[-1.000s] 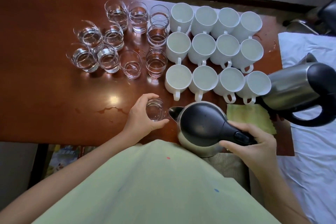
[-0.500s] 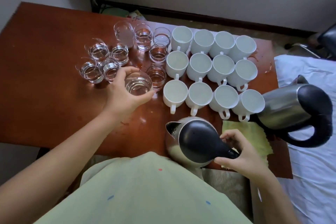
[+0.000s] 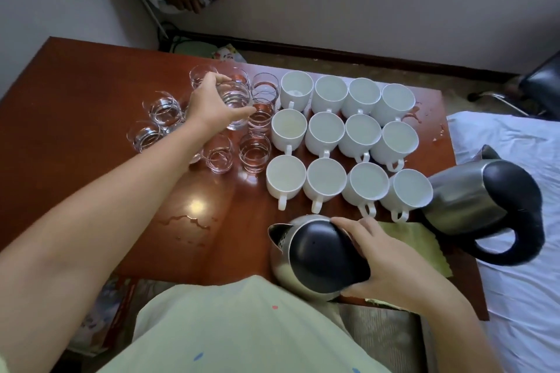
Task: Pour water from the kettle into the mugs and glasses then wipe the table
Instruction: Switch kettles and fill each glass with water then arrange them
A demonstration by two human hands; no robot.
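Reddish-brown wooden table [image 3: 75, 118] set near a pale wall with a dark skirting board; a white bed sheet [image 3: 515, 160] lies along the table's right edge; some cloth hangs at the far wall, detail unclear. Twelve white mugs [image 3: 325, 133] stand in three rows of four on the right half of the table, handles toward the person; what the mugs hold cannot be told from this view. A cluster of clear glasses [image 3: 254, 153] stands just left of the mugs, those that can be read each holding some water. Left hand [image 3: 212, 106] reaches over the cluster, thumb and fingers curled round a glass [image 3: 235, 100] with water in it, held among the far glasses; whether its base touches the table cannot be told. Right hand [image 3: 391, 260] grips the handle of a steel kettle [image 3: 315, 257] with a black lid at the near table edge, spout pointing left, body close to upright. A second steel kettle [image 3: 472, 200] with a black handle sits at the right edge, just beside the nearest right-hand mug. A yellow-green cloth [image 3: 415, 236] lies flat between the two kettles, partly under the right hand. A small water spill [image 3: 185, 221] sits on the near left table surface; further droplets [image 3: 415, 112] lie beyond the far right mugs.
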